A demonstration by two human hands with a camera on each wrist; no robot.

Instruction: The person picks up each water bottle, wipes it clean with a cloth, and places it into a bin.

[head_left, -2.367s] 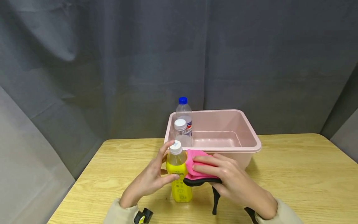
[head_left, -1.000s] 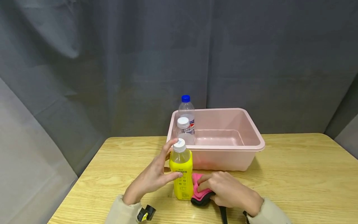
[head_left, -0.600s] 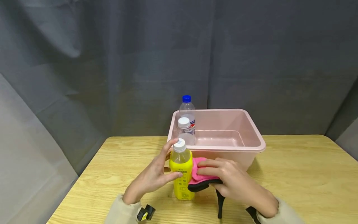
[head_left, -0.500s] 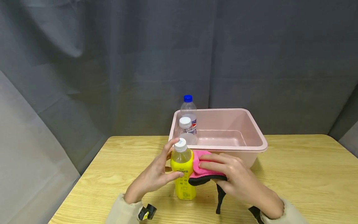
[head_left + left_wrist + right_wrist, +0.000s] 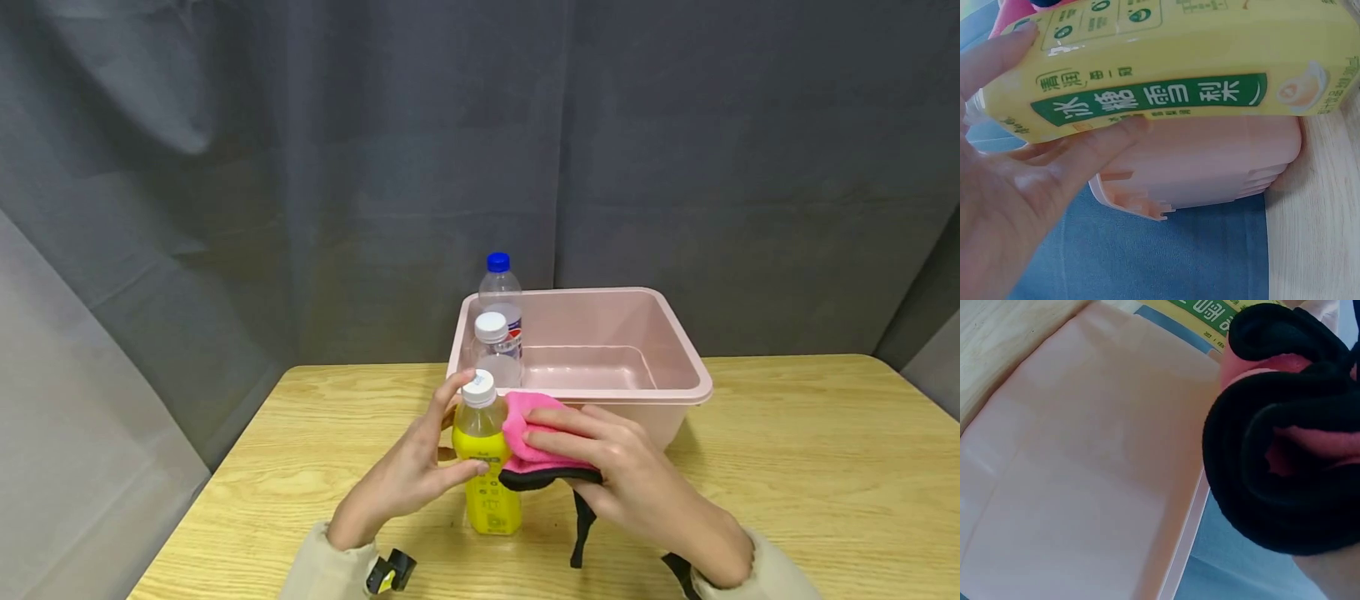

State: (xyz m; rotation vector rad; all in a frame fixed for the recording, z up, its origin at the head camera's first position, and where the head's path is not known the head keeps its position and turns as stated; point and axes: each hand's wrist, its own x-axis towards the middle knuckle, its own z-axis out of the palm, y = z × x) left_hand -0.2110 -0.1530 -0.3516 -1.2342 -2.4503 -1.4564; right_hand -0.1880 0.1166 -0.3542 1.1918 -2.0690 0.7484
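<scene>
A bottle (image 5: 491, 496) with a yellow label and white cap stands upright on the wooden table. My left hand (image 5: 412, 471) grips it round its upper part, thumb in front, a fingertip by the cap; the left wrist view shows its label (image 5: 1166, 94) with green lettering panels. In my right hand (image 5: 622, 467) is a folded pink cloth (image 5: 536, 429) with black trim, pressed to the bottle's right side. A black strap (image 5: 582, 529) dangles below it. From the right wrist, the rolled black edge (image 5: 1019, 15) of the cloth is better seen in its own view.
Behind the bottle stands a pink plastic basin (image 5: 592, 396). At its left end are a clear bottle with a white cap (image 5: 492, 327) and a taller one with a blue cap (image 5: 498, 262). A grey curtain (image 5: 420, 167) hangs behind the table (image 5: 787, 467).
My right hand went down with the cloth to the bottle's base, then came back up along its side to near the shoulder. My left hand keeps its hold on the bottle.
</scene>
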